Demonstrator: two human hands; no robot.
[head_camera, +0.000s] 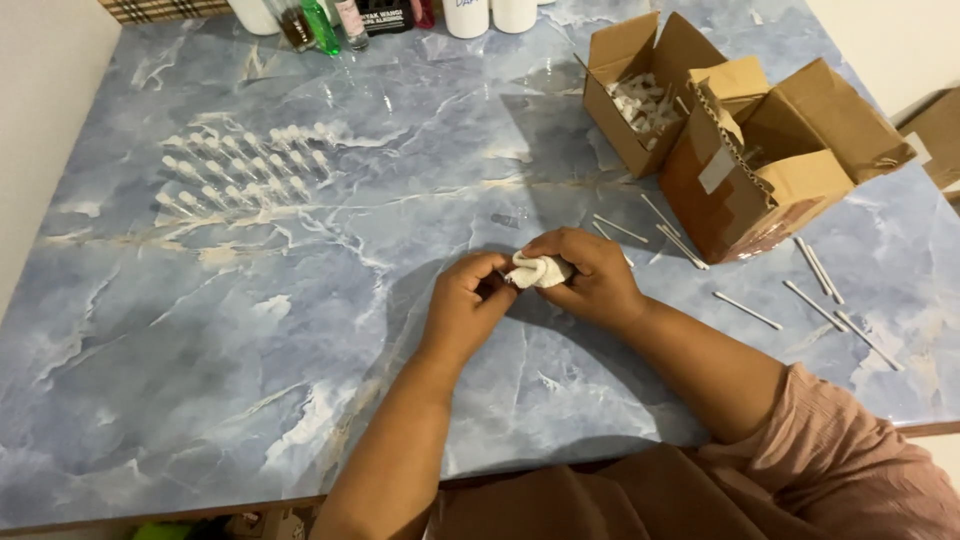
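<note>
While both hands meet over the blue marble table (200, 380), the right hand (590, 275) closes its fingers around a small white cloth (538, 270), which is crumpled into a ball between the two hands. The left hand (465, 305) has its fingers bent and pressed together at the left edge of the cloth; it seems to pinch something small there, but what it is I cannot tell, because the fingers hide it. The two hands touch each other at the cloth.

Just beyond the right hand, and further to its right, several thin clear tubes (745, 310) lie scattered on the table, well apart from each other. Beyond them stand two open cardboard boxes: the brown box (760, 190) is nearer to the right hand, and the smaller box (630, 100) behind it holds many small white pieces. Far beyond the left hand, to its left, rows of small clear vials (240, 165) stand in order. At the far edge of the table are some bottles (320, 25), one of them green.
</note>
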